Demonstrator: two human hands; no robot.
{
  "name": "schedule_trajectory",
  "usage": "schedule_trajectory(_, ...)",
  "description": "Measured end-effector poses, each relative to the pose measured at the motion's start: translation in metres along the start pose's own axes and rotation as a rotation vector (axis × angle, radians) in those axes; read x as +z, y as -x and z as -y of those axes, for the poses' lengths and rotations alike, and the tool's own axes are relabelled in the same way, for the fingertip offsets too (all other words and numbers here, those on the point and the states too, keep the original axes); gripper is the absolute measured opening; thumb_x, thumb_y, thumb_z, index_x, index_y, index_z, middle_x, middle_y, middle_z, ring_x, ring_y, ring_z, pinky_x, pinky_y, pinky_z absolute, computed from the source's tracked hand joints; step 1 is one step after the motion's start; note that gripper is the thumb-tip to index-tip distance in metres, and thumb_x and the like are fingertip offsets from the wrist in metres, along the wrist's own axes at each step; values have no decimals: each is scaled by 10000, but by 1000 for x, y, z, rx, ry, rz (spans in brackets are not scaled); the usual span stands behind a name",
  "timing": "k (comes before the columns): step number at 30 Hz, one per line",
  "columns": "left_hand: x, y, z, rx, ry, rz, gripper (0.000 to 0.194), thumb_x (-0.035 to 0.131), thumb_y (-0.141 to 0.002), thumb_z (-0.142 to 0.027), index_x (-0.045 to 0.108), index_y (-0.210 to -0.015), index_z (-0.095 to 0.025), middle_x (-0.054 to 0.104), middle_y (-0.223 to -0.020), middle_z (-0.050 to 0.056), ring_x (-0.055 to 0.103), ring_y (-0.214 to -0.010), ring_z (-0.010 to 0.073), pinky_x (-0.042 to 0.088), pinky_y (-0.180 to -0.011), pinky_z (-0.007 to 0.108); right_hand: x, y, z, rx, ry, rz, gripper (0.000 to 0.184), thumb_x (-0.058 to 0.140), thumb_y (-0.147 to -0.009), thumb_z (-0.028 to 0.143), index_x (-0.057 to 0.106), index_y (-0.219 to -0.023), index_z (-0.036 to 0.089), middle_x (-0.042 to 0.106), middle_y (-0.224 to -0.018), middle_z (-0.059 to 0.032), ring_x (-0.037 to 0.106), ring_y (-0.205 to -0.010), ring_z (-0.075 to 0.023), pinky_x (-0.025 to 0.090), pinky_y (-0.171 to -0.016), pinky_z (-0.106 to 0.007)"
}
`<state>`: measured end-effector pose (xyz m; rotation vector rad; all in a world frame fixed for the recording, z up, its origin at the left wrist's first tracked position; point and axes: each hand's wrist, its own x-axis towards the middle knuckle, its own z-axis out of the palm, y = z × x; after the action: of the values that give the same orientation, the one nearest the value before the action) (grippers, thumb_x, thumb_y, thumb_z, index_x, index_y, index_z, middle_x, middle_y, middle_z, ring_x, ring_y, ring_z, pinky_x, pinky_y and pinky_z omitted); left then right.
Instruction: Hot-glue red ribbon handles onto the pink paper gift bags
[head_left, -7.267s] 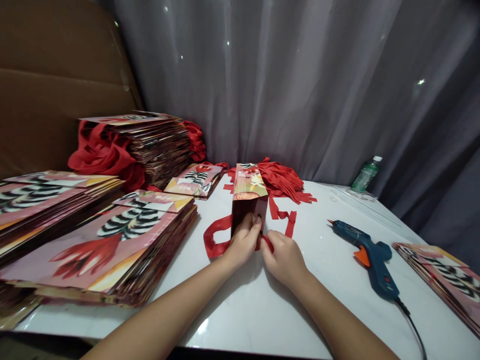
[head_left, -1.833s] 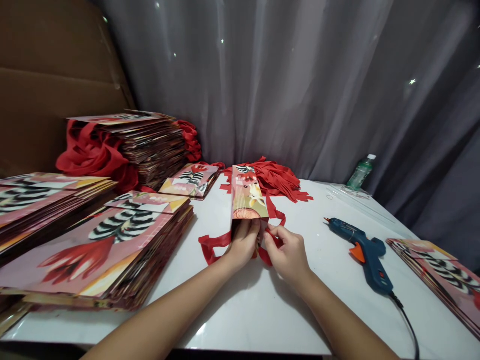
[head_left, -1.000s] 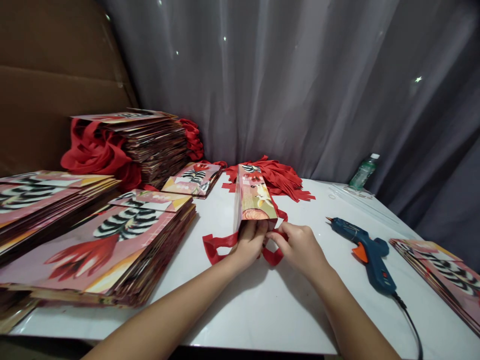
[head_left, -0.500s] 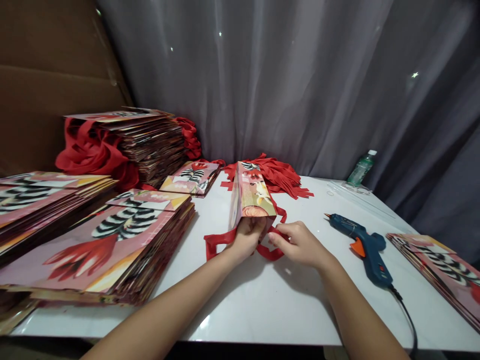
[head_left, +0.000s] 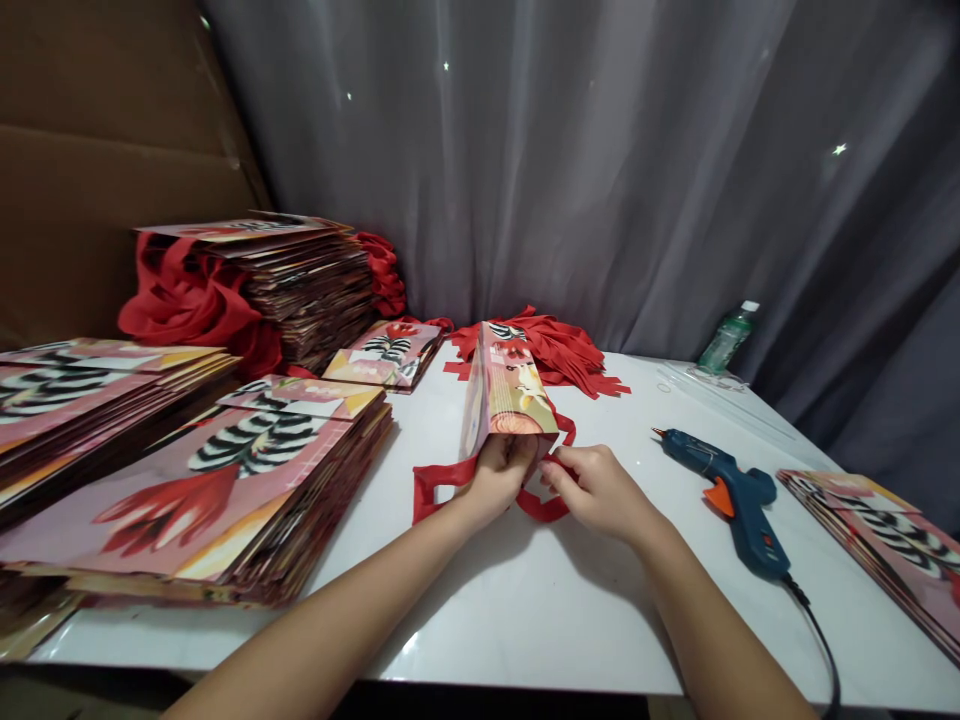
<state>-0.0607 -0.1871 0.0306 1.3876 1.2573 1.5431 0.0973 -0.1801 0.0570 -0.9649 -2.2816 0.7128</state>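
A printed paper bag [head_left: 517, 395] lies on its side on the white table, its mouth facing me. Red ribbon handles loop out at both sides of that mouth; the left ribbon loop [head_left: 427, 490] rests on the table. My left hand [head_left: 491, 480] reaches into the mouth with its fingers curled, and the bag partly hides them; what they grip does not show. Just right of the mouth, my right hand [head_left: 600, 490] pinches the right-hand ribbon handle [head_left: 544, 508] between thumb and fingers, close to the bag's edge.
Stacks of flat printed bags [head_left: 247, 480] fill the left side, with a taller stack [head_left: 307, 290] behind. Red ribbon strips [head_left: 559, 345] lie at the back. A blue glue gun [head_left: 735, 490] with its cord, more bags [head_left: 885, 540] and a green bottle [head_left: 727, 340] are on the right.
The whole view has shifted slightly. My right hand has closed in a little on the bag's edge; my left hand stays in the bag's mouth.
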Motion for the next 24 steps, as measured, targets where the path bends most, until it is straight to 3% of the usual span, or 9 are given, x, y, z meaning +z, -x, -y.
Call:
schedule_trajectory(6,0,-2,6,-13,30,43,458,582,-770,-653,539,-831,-201,666,-795,44,656,-786,218,527,-713,333,8,-3,-1,-42,6,-58,253,442,-930,260,526,-697,206,684,-697,-50,624,-621,-176,394,-593,-254)
schedule_trajectory(13,-3,-4,9,3,22,7,444,593,-771,-639,552,-844,-203,653,-810,34,638,-815,221,504,-746,333,23,-3,-5,-165,209,-289,313,368,-968,287,393,-661,230,551,-575,-16,492,-508,-156,312,-525,-263)
schedule_trajectory(20,-3,-3,9,-4,22,18,398,604,-777,-602,561,-794,-207,613,-713,24,636,-776,226,498,-706,333,21,-3,-2,-119,110,-199,299,437,-917,275,342,-637,234,513,-550,9,453,-493,-137,299,-519,-247)
schedule_trajectory(24,-1,-2,4,-16,21,13,442,595,-758,-649,527,-730,-213,543,-598,-13,582,-609,179,467,-570,296,18,-4,-1,-42,48,-199,288,438,-913,316,385,-643,230,558,-575,-14,491,-519,-148,323,-540,-253)
